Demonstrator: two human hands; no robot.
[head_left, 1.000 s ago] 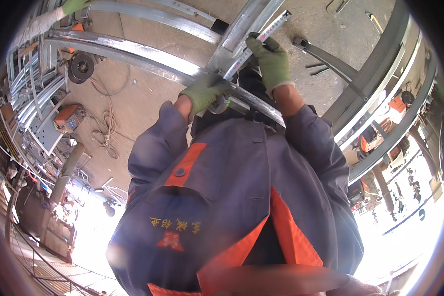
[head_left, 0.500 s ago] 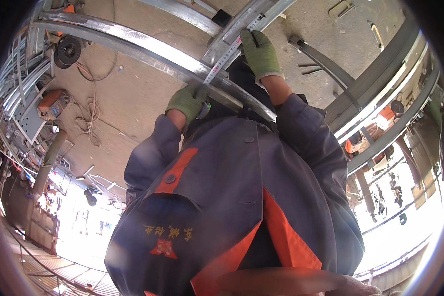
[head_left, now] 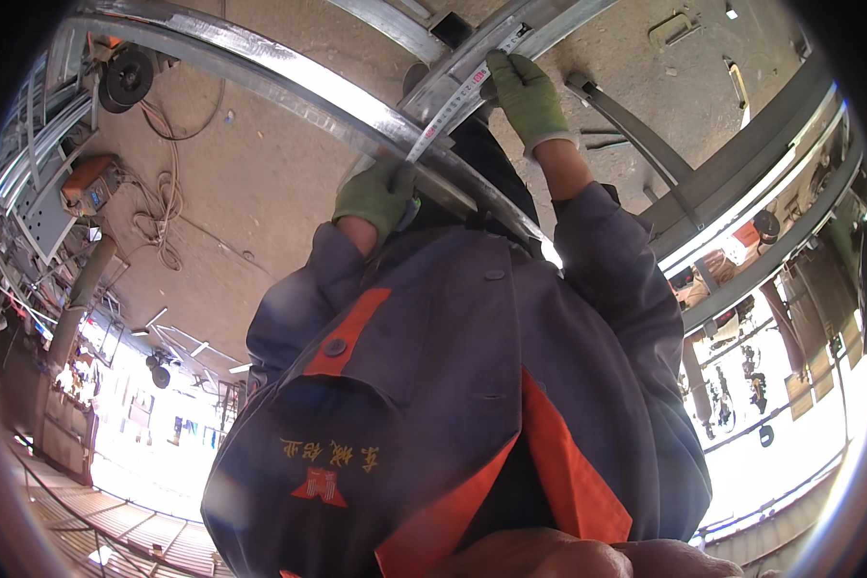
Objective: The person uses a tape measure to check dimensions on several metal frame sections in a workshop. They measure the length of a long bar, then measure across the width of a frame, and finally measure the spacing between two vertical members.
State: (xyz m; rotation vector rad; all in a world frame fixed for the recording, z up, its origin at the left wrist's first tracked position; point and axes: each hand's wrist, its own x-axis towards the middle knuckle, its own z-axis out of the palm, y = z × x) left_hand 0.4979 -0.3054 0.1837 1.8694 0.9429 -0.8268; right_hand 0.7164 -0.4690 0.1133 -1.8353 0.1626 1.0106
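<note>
We take the long curved steel bar [head_left: 289,82] as our landmark; it crosses the upper part of the view from the upper left down toward the middle. A measuring tape [head_left: 450,108] is stretched along a second steel bar [head_left: 472,58], which meets the curved bar and goes away from it to the upper right.

Our left hand [head_left: 375,197], in a green glove, is just below the curved bar. It is closed around the near end of the tape, at the place where the tape crosses the bar. Our right hand [head_left: 528,96], also in a green glove, is above and to the right of the curved bar. Its fingers lie flat and press the far part of the tape onto the second bar; we cannot tell if the thumb grips it.

Well to the left of the curved bar, an orange welding machine [head_left: 91,183] stands on the concrete floor [head_left: 250,193], with a loose coil of cable [head_left: 164,207] just beside it.
</note>
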